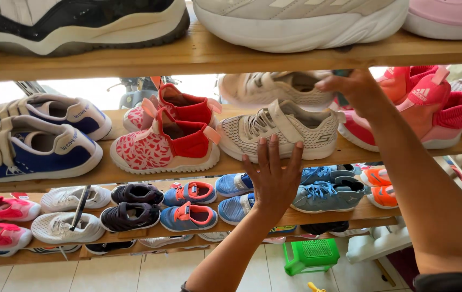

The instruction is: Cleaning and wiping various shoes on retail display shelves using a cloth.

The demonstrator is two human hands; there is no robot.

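Right hand (pixel 356 86): my fingers curl on the rear beige shoe (pixel 274 89).
Left hand (pixel 274 181): fingers spread, flat against the front beige shoe (pixel 279 130) at the shelf (pixel 101 174) edge.

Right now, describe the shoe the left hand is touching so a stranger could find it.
On the wooden shoe rack, find the middle shelf. The left hand presses against a beige mesh sneaker with one wide strap, between red-and-pink patterned high-tops and coral-pink sneakers.

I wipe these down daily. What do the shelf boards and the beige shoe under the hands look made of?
Shelf boards: bare wood, matt, visible grain. Beige shoe, touched by the left hand: apparently woven mesh with smooth, possibly synthetic straps and a pale rubbery sole.
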